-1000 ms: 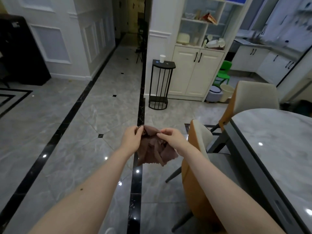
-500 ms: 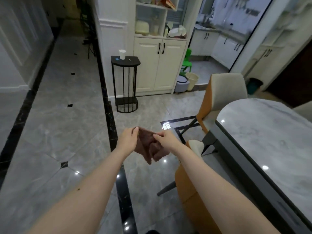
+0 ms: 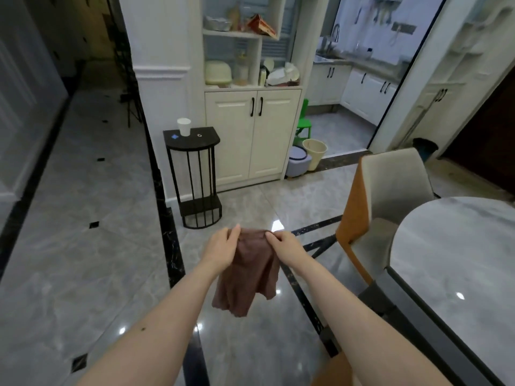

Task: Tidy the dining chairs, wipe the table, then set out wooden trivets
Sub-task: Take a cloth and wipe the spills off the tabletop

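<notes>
**Brown cloth held up by both hands beside the dining counter**

Fingers [image 3: 237, 232] of the left hand [image 3: 223, 247] pinched on the top edge of a brown cloth [image 3: 248, 277], just left of centre frame. Fingers [image 3: 271, 237] of the right hand [image 3: 284, 245] curled and pinched on the same top edge, a little to the right. Both hands close together, bare forearms reaching in from the bottom edge of the frame. Cloth hanging loose below the two grips, crumpled in soft folds, clear of the floor.

Glossy grey marble-look floor [image 3: 92, 274] underneath, crossed by a black inlaid stripe [image 3: 167, 232] running up from the bottom centre. At right of frame, the rounded end of a pale marble-topped counter [image 3: 457, 254] with a dark edge. Tucked close against its near end, a dining chair [image 3: 387, 207] with a grey cushioned front and orange back. Corner of a second orange chair [image 3: 331, 369] at the bottom edge, mostly cut off.

At centre, beyond the hands, a black wire-frame side stand [image 3: 195, 179] carrying a white paper cup [image 3: 184, 126]. Behind it, a cream cabinet [image 3: 250, 135] with two doors and open shelves of kitchenware above. To its right on the floor, a small lidded bin [image 3: 298, 161], a beige basket [image 3: 315, 151] and a green plastic stool [image 3: 303, 123]. Upper right, a doorway into a kitchen with white cupboards [image 3: 367, 90].
</notes>
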